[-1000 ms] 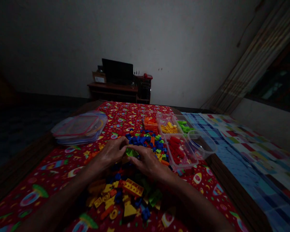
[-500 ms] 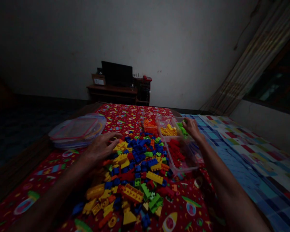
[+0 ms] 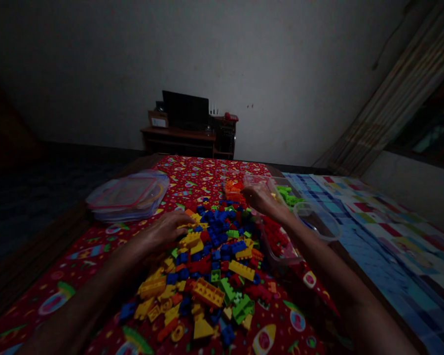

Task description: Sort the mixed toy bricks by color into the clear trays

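Note:
A heap of mixed toy bricks (image 3: 216, 254) lies on the red patterned cloth (image 3: 192, 173). My left hand (image 3: 170, 226) rests at the heap's upper left edge by yellow bricks, its fingers curved; whether it grips one is unclear. My right hand (image 3: 261, 199) hovers between the orange bricks (image 3: 234, 190) and the clear containers, fingers bent downward, their tips too dark to make out. Green bricks (image 3: 288, 195) fill one container behind my right wrist. Red bricks (image 3: 276, 236) lie in a nearer container, partly below my forearm. The yellow bricks' container is mostly hidden by my hand.
Stacked clear lids (image 3: 128, 197) lie at the left. A round clear container (image 3: 318, 222) stands right of my right forearm. Blue checked cloth (image 3: 370, 256) covers the right side. A desk with a monitor (image 3: 186, 109) stands by the far wall.
My right hand has moved left from the green bricks toward the orange ones. The round container now shows beside my forearm. The view has shifted slightly; my left hand stays near the heap's edge.

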The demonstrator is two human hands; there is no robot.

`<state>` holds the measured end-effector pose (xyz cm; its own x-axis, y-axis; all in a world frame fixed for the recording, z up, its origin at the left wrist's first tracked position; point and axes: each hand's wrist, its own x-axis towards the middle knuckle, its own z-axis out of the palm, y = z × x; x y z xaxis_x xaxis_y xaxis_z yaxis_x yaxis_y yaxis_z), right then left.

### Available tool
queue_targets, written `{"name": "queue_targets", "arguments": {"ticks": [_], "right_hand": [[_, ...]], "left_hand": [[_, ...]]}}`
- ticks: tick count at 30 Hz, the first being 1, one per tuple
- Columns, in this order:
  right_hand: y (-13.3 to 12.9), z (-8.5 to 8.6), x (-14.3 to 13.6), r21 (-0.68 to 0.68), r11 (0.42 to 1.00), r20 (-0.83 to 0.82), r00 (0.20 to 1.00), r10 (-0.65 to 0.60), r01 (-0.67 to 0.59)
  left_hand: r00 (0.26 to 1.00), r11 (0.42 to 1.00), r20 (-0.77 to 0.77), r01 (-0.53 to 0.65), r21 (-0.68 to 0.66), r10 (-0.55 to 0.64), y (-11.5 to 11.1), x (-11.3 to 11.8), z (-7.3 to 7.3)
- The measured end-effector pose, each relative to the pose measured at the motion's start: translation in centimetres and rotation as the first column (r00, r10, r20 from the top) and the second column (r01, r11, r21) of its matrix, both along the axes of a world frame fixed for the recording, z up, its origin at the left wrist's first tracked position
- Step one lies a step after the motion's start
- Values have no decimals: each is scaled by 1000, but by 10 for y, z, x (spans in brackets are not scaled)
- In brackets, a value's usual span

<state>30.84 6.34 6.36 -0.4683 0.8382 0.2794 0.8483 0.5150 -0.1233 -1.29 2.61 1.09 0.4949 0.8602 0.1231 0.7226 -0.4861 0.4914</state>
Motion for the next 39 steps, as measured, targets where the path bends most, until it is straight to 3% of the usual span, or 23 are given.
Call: {"name": "queue_targets", "arguments": {"ticks": [6, 11, 16, 18, 22, 26, 30, 34, 39], "right_hand": [[11, -26, -42, -156, 987, 205, 976, 76, -44], [10, -27, -43, -207, 972, 220, 963, 157, -111], [-16, -26, -36, -76, 979, 48, 980, 191, -187], [-28, -28, -42, -31, 962, -13, 963, 269, -270], [-45, -35, -60, -68, 901, 60, 900, 432, -428], [-49, -38, -64, -112, 934, 87, 933, 350, -340], [-50, -33, -56, -83, 950, -170, 944, 283, -300], [-57, -21, -54, -87, 973, -441, 884, 154, -213], [-70, -19, -58, -140, 984, -538, 843, 17, -109]], "left_hand": [[983, 996, -181, 14, 88, 3, -5, 4, -3], [992, 992, -126, 39, 120, -23, -3, 2, -5], [999, 999, 3, -34, -25, 34, 5, -12, 2], [995, 996, 35, -89, -33, 90, 8, -17, 4], [992, 992, -5, -128, 3, 128, 7, -19, -1], [998, 997, -24, -61, 48, 62, 1, -6, -7], [995, 968, 60, 63, 245, -80, -7, 21, -14], [971, 932, 16, 224, 285, -238, -26, 45, -25], [985, 960, 44, 153, 235, -168, -38, 50, -19]]}}
